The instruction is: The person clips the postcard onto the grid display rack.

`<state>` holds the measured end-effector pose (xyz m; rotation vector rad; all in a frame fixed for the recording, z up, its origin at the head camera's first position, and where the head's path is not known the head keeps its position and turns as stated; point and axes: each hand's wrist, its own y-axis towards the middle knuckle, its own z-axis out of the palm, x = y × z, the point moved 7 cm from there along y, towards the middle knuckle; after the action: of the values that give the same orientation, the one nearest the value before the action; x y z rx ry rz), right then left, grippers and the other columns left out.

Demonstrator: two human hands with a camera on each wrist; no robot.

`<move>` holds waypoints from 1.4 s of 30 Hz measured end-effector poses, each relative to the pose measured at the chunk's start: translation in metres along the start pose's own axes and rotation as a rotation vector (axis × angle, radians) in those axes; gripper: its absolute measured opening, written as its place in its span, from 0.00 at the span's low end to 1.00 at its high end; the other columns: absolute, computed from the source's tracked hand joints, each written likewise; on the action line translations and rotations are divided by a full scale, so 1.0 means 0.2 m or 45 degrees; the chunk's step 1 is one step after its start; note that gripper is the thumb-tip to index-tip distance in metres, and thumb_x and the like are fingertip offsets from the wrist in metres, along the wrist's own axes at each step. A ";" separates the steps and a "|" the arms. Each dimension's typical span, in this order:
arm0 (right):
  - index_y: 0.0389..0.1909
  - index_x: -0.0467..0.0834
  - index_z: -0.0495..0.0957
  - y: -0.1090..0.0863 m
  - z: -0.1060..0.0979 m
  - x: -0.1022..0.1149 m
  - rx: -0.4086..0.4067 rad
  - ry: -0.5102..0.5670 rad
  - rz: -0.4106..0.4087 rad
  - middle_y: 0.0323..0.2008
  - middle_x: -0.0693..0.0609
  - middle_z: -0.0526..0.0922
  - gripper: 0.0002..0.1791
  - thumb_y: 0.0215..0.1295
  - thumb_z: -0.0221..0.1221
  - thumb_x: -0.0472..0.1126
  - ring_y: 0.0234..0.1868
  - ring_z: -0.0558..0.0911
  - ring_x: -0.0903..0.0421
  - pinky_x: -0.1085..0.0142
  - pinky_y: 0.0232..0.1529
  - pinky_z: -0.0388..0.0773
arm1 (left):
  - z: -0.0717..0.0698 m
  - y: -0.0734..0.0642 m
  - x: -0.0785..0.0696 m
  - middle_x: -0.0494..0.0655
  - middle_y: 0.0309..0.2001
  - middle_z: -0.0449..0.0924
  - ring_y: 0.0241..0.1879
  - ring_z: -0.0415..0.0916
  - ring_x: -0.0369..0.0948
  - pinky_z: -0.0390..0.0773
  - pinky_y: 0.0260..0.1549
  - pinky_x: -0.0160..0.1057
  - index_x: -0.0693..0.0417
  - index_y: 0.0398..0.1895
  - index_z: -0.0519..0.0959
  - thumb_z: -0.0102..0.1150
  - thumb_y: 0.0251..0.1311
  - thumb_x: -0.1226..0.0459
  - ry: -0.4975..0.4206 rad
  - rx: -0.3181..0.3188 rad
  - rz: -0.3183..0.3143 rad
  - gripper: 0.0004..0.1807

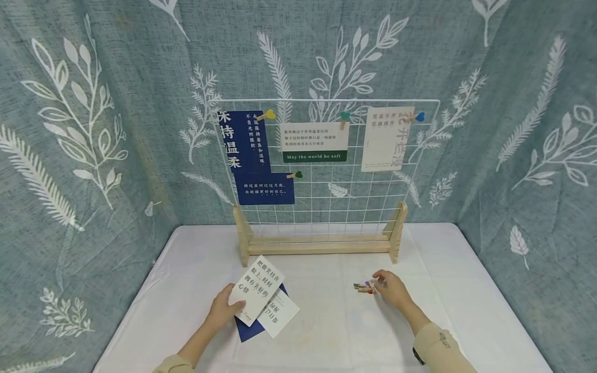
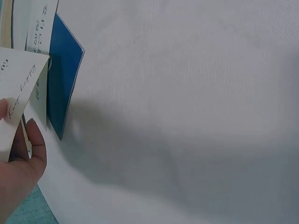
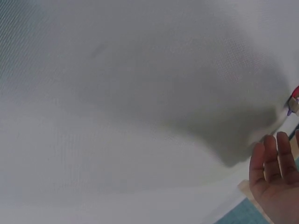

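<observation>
My left hand (image 1: 223, 310) pinches a white card (image 1: 257, 292) printed with dark characters, thumb on top and fingers beneath. This card is raised at a tilt over a navy blue card (image 1: 247, 331) and another white card (image 1: 284, 313) on the table. In the left wrist view, the held card (image 2: 18, 88) partly covers the others. My right hand (image 1: 395, 291) reaches to a small pile of wooden clothespins (image 1: 363, 288) with coloured ornaments, fingertips right at the pile. In the right wrist view its fingers (image 3: 271, 158) are fairly straight, and clothespins (image 3: 293, 105) show at the frame's edge.
Behind the hands stands a white wire grid (image 1: 322, 217) on a wooden stand (image 1: 322, 248). Clothespins hold blue cards (image 1: 252, 150) on its left, a white-and-green card (image 1: 314, 140) in the middle and a cream card (image 1: 382, 150) on the right. Leaf-patterned curtains (image 1: 149, 155) surround the white-covered table (image 1: 326, 331).
</observation>
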<state>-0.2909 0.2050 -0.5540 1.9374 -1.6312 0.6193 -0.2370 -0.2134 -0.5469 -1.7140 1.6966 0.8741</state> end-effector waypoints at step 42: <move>0.35 0.32 0.77 0.04 0.04 -0.01 -0.025 -0.036 0.136 0.30 0.42 0.75 0.09 0.58 0.60 0.35 0.31 0.74 0.51 0.59 0.34 0.72 | 0.27 0.09 -0.27 0.59 0.43 0.78 0.38 0.78 0.43 0.80 0.41 0.43 0.66 0.53 0.68 0.56 0.61 0.65 -0.458 0.051 -0.098 0.20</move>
<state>-0.2996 0.2000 -0.5616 1.8631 -1.7610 0.6175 -0.2565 -0.1378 -0.5379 -1.4794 1.3910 1.0344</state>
